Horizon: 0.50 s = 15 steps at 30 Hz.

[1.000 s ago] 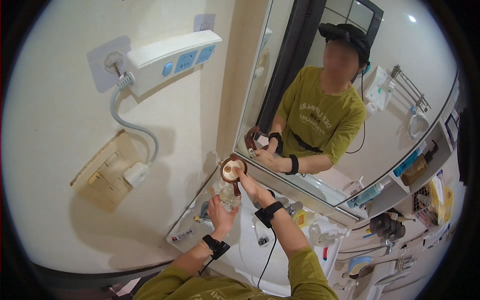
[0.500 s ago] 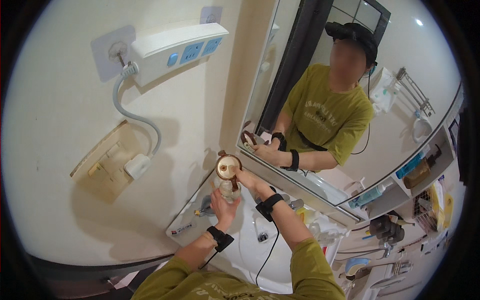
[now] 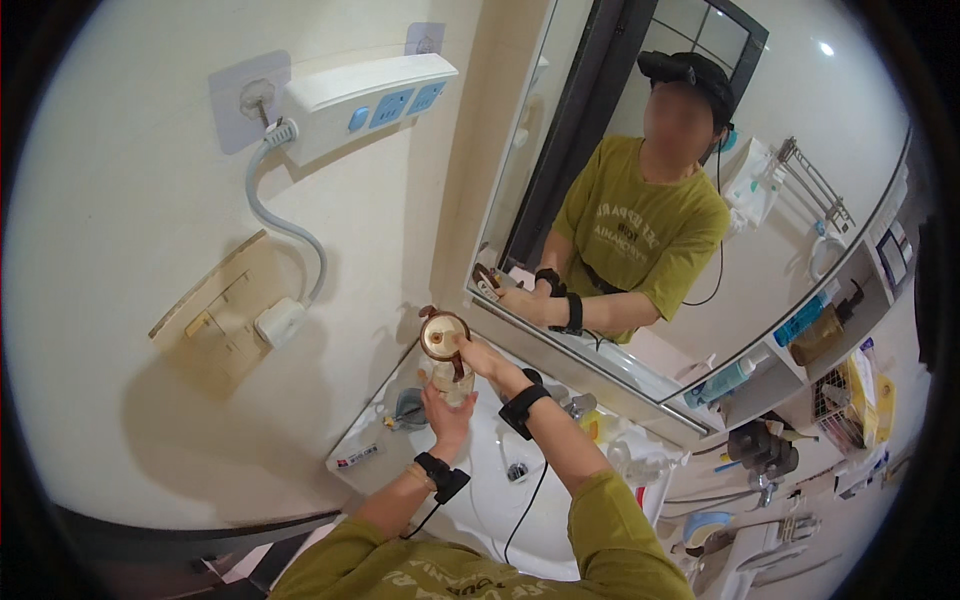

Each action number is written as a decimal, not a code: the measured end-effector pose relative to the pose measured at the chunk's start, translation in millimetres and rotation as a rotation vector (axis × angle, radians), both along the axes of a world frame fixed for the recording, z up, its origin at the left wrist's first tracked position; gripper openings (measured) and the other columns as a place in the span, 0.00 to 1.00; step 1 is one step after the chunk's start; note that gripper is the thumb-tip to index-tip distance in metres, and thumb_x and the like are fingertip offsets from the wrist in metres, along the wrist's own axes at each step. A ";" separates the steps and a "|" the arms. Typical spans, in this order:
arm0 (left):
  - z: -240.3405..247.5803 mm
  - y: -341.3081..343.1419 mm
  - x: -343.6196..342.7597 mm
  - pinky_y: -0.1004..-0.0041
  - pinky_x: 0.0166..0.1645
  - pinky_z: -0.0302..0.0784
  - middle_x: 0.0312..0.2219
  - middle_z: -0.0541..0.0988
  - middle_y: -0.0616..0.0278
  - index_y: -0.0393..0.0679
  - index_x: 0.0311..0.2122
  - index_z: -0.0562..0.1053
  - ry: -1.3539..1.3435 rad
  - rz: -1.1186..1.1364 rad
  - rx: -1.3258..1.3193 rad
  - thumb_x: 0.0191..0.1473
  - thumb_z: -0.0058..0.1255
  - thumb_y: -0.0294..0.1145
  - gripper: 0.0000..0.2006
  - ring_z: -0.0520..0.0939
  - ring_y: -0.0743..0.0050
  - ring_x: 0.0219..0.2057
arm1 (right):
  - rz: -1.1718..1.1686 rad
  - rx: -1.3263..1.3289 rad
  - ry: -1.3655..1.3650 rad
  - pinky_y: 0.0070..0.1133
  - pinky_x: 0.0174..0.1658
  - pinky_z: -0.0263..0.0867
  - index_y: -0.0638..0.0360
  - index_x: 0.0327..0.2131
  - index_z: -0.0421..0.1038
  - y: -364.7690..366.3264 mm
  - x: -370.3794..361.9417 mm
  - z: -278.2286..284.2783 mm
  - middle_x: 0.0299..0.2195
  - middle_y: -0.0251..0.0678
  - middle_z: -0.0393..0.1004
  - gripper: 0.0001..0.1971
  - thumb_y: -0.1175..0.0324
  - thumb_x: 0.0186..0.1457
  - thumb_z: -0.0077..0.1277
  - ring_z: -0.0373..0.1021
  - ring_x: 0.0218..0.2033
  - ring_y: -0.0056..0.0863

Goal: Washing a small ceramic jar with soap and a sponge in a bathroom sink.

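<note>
Over the back left of the white washbasin, my right hand (image 3: 485, 362) grips a round lid (image 3: 436, 350) with a brown rim, a cream face and a small brown knob-like spot. Brown parts stick out from two sides of its rim. Just below the lid is a clear glass container (image 3: 455, 385), with my left hand (image 3: 446, 418) closed around it. Whether lid and container touch cannot be made out. Both wrists wear black bands, and a thin cable hangs from each.
A small grey item (image 3: 408, 408) lies on the basin's left ledge, near the drain (image 3: 516, 471). The tap (image 3: 578, 405) stands right of my right forearm. A mirror (image 3: 600, 230) rises behind, a power strip (image 3: 370, 105) hangs on the left wall, and shelves with bottles (image 3: 800, 330) stand right.
The view has shifted slightly. Both hands, with the lid and the glass container, sit a little farther left in the picture. Each hand keeps its hold.
</note>
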State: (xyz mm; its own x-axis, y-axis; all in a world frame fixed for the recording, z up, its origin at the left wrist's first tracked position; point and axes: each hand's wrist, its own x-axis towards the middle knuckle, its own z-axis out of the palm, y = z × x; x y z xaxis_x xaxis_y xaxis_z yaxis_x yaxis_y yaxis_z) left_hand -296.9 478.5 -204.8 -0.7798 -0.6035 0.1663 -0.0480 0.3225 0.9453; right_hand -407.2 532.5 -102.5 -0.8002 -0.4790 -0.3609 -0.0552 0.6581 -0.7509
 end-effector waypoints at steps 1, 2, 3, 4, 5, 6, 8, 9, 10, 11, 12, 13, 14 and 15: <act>1.1 0.9 -1.9 0.62 0.46 0.64 0.38 0.65 0.52 0.37 0.43 0.60 0.042 -0.030 0.007 0.31 0.65 0.36 0.33 0.67 0.54 0.42 | -0.023 -0.148 -0.039 0.24 0.50 0.53 0.73 0.44 0.63 3.5 -1.0 -7.6 0.44 0.47 0.67 0.28 0.54 0.57 0.26 0.62 0.46 0.34; 1.9 2.5 -1.7 0.62 0.46 0.64 0.38 0.65 0.52 0.37 0.43 0.60 0.051 -0.037 0.008 0.31 0.65 0.36 0.33 0.67 0.54 0.42 | -0.046 -0.297 -0.077 0.24 0.51 0.52 0.72 0.45 0.62 8.9 -3.8 -14.0 0.45 0.45 0.66 0.27 0.54 0.57 0.26 0.61 0.46 0.31; 0.8 -1.0 3.0 0.63 0.46 0.64 0.38 0.65 0.53 0.37 0.43 0.60 0.057 -0.074 0.007 0.32 0.64 0.34 0.32 0.68 0.56 0.41 | -0.043 -0.300 -0.082 0.24 0.51 0.52 0.72 0.45 0.62 8.8 0.2 -9.6 0.45 0.45 0.66 0.27 0.54 0.57 0.26 0.61 0.46 0.31; -4.1 -6.2 8.9 0.64 0.46 0.64 0.38 0.65 0.54 0.37 0.43 0.60 0.054 -0.093 0.003 0.32 0.64 0.33 0.32 0.68 0.57 0.41 | -0.083 -0.369 -0.155 0.22 0.52 0.50 0.68 0.48 0.60 7.2 10.3 4.0 0.47 0.40 0.64 0.27 0.53 0.57 0.28 0.59 0.47 0.28; -8.8 -12.5 12.6 0.64 0.46 0.64 0.37 0.66 0.54 0.37 0.43 0.61 0.055 -0.108 -0.001 0.32 0.64 0.32 0.32 0.68 0.58 0.40 | -0.125 -0.439 -0.229 0.21 0.53 0.47 0.64 0.51 0.58 5.3 17.3 11.7 0.49 0.35 0.63 0.26 0.53 0.57 0.29 0.57 0.47 0.25; -10.9 -12.5 13.7 0.64 0.47 0.63 0.38 0.64 0.53 0.38 0.44 0.60 0.090 -0.193 0.087 0.31 0.65 0.33 0.34 0.67 0.55 0.41 | -0.181 -0.512 -0.225 0.20 0.51 0.50 0.61 0.47 0.62 10.1 19.9 12.3 0.43 0.31 0.66 0.23 0.54 0.57 0.30 0.59 0.44 0.21; -16.7 -12.1 19.1 0.64 0.48 0.63 0.40 0.63 0.51 0.38 0.46 0.59 0.117 -0.302 0.174 0.31 0.65 0.34 0.35 0.66 0.53 0.43 | -0.223 -0.512 -0.205 0.20 0.48 0.52 0.60 0.43 0.64 24.4 21.8 12.8 0.38 0.29 0.67 0.21 0.55 0.56 0.31 0.60 0.41 0.18; -8.2 -9.3 25.4 0.64 0.48 0.62 0.40 0.63 0.52 0.39 0.46 0.59 0.081 -0.379 0.075 0.31 0.65 0.34 0.35 0.66 0.54 0.43 | -0.254 -0.505 -0.187 0.19 0.45 0.53 0.58 0.39 0.66 36.7 21.3 11.7 0.33 0.26 0.68 0.19 0.55 0.56 0.31 0.60 0.37 0.16; -4.0 -12.8 34.6 0.65 0.49 0.62 0.40 0.63 0.52 0.39 0.46 0.59 0.038 -0.435 -0.028 0.32 0.65 0.34 0.34 0.66 0.56 0.44 | -0.331 -0.502 -0.175 0.21 0.49 0.54 0.70 0.42 0.63 38.5 30.9 20.6 0.39 0.37 0.67 0.21 0.60 0.55 0.31 0.61 0.41 0.24; -1.4 -14.6 43.2 0.65 0.49 0.62 0.40 0.63 0.52 0.39 0.46 0.59 0.024 -0.446 -0.031 0.32 0.65 0.34 0.34 0.66 0.56 0.44 | -0.344 -0.507 -0.186 0.21 0.49 0.54 0.70 0.42 0.63 46.3 41.3 24.2 0.39 0.37 0.67 0.21 0.60 0.55 0.31 0.61 0.41 0.24; 2.4 -14.9 51.8 0.66 0.49 0.63 0.41 0.63 0.53 0.40 0.46 0.59 0.005 -0.516 -0.006 0.32 0.65 0.33 0.34 0.66 0.57 0.44 | -0.378 -0.494 -0.237 0.21 0.46 0.56 0.70 0.40 0.65 59.2 53.4 28.6 0.36 0.36 0.69 0.20 0.61 0.55 0.32 0.62 0.38 0.23; 4.9 -15.2 58.7 0.67 0.49 0.63 0.41 0.64 0.54 0.40 0.46 0.59 -0.017 -0.587 0.020 0.32 0.65 0.32 0.34 0.66 0.59 0.45 | -0.414 -0.480 -0.289 0.21 0.42 0.59 0.70 0.38 0.66 69.5 65.8 31.0 0.33 0.35 0.70 0.19 0.62 0.54 0.33 0.63 0.34 0.22; 7.8 -15.2 65.5 0.67 0.49 0.63 0.41 0.64 0.54 0.40 0.46 0.59 -0.029 -0.604 0.019 0.32 0.65 0.32 0.34 0.66 0.59 0.45 | -0.512 -0.575 -0.078 0.21 0.30 0.62 0.69 0.34 0.69 76.7 87.6 26.8 0.25 0.33 0.70 0.17 0.64 0.53 0.34 0.64 0.24 0.21; 11.7 -12.0 72.2 0.67 0.49 0.63 0.41 0.64 0.55 0.40 0.47 0.59 -0.022 -0.668 0.027 0.32 0.64 0.30 0.35 0.66 0.60 0.45 | -0.528 -0.677 0.068 0.19 0.38 0.60 0.67 0.37 0.68 93.6 104.7 3.3 0.31 0.35 0.70 0.16 0.63 0.53 0.37 0.64 0.34 0.21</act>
